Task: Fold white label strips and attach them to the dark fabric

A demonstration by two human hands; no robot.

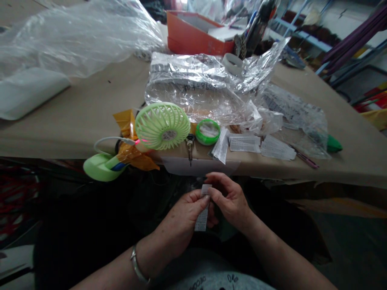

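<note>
Where both hands meet, just short of the bench edge, the printed paper strip is pinched between them. The left hand clamps its upper part and the right hand nips the top end. The strip's long axis runs away from the body, with the lower end free. Spare strips lie beyond the right hand.

Print on the narrow white paper strip at lower centre is too small to read — fingertips cover its upper part — and the clear plastic sheet at upper left is cut off.
</note>
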